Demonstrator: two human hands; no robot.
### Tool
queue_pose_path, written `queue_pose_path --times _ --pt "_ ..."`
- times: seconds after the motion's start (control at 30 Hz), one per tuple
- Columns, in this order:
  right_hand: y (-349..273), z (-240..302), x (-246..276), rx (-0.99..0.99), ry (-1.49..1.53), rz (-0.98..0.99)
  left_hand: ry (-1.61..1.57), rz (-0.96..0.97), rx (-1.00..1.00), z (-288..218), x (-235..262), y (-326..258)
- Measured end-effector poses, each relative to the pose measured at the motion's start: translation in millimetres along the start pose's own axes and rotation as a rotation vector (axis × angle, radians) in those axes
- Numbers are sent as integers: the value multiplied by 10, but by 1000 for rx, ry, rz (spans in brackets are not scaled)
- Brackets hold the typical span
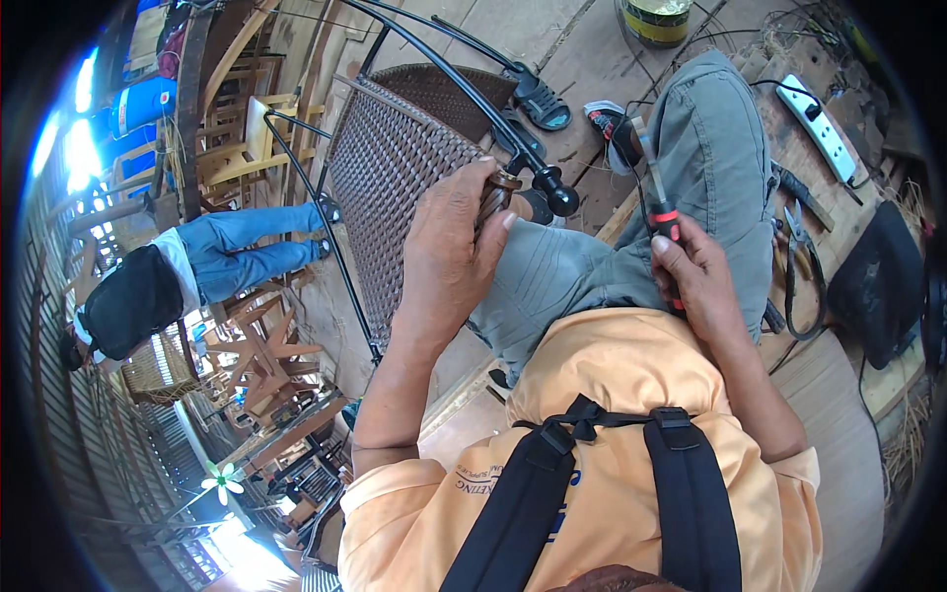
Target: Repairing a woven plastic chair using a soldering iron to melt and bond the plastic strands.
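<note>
A brown woven chair (404, 148) with a black tubular frame leans on its side in front of my knees. My left hand (449, 242) is closed at its near corner, gripping a curved brown piece (498, 194) that looks like a wrapped strip or end of the chair. Close by, a black rounded frame end (562, 195) juts out past my fingers. In my right hand (695, 266), over my lap, is a chisel (666, 225) with a red and black handle. Its flat metal blade points up and away, apart from the chair.
Pliers (797, 232) and a white power strip (816, 128) with a cord lie at the right, near a black piece of fabric (876, 281). A tin (656, 22) stands at the far edge. Sandals (541, 99) lie beyond the chair. Another person (133, 301) bends among wooden furniture at left.
</note>
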State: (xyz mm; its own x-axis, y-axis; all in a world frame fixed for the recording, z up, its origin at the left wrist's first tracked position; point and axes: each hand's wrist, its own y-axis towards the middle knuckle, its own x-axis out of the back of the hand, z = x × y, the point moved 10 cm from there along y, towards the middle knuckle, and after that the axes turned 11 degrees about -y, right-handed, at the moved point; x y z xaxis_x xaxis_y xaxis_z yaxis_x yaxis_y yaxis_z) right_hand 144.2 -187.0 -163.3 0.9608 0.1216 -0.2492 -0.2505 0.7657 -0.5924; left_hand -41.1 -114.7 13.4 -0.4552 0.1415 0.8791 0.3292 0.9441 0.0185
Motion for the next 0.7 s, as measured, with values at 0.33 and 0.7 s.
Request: queue_pose_path --times 0.33,0.7 --pt "6 169 -99 293 -616 -19 17 70 22 -80 -18 -66" --pt "-87 421 -208 498 -650 -52 45 48 -5 -95 10 -42"
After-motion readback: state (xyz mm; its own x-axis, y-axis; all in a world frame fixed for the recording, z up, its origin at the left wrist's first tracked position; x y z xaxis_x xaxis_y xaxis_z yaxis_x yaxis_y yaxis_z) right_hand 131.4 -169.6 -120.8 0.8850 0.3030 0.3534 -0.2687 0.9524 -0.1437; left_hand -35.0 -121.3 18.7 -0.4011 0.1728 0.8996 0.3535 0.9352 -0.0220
